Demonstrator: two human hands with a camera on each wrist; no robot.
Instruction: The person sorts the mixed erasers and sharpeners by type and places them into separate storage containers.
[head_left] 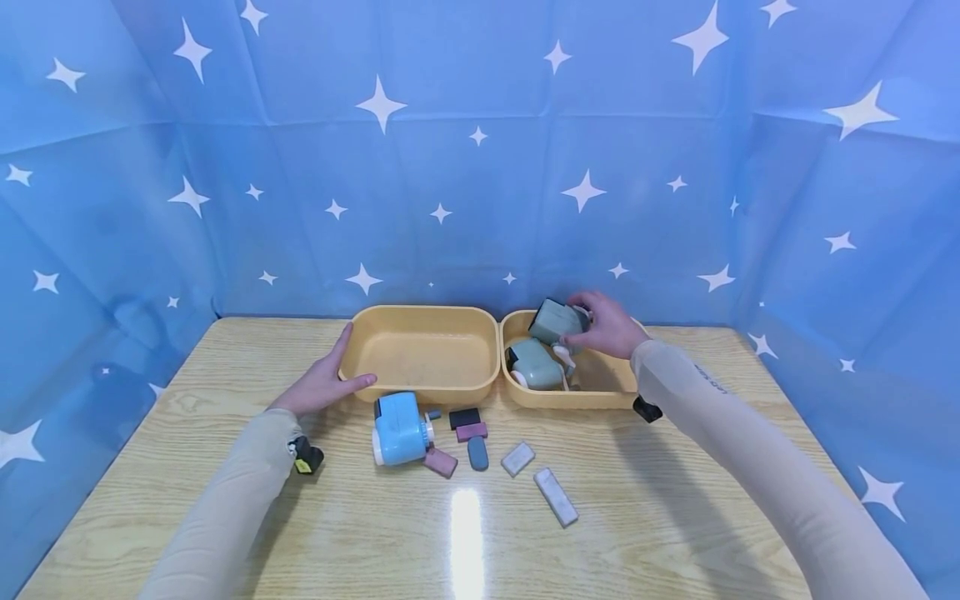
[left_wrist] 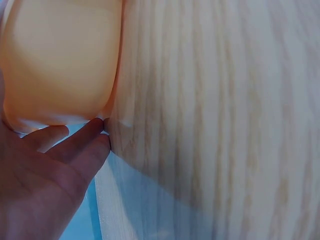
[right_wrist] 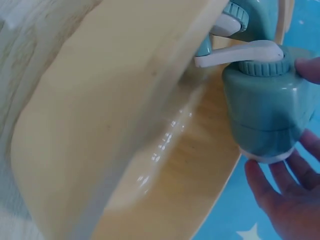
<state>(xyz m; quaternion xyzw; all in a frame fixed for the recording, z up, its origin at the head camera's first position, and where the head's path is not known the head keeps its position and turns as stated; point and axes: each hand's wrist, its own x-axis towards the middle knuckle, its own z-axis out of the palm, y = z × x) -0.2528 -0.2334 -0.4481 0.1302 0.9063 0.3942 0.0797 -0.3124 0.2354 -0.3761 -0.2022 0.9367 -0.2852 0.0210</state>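
Observation:
In the right-hand tray (head_left: 600, 399), a yellow one, my right hand (head_left: 611, 327) holds a green crank pencil sharpener (head_left: 555, 322). The right wrist view shows my thumb on one side of that sharpener (right_wrist: 262, 102) and the fingers on the other, its white crank handle (right_wrist: 242, 52) standing out. Beside it in the tray lies a second green sharpener (head_left: 536, 367). My left hand (head_left: 322, 385) spreads along the near left corner of the other yellow tray (head_left: 420, 350). Extended fingers touch the end of that tray (left_wrist: 62, 60) in the left wrist view.
A light blue crank sharpener (head_left: 401, 429) lies in front of the left tray. Near it are a black block (head_left: 465, 418), purple block (head_left: 471, 432), pink block (head_left: 440, 462) and blue-grey block (head_left: 477, 453). Two pale grey blocks (head_left: 556, 497) lie nearer. A starry blue curtain (head_left: 480, 167) surrounds the table.

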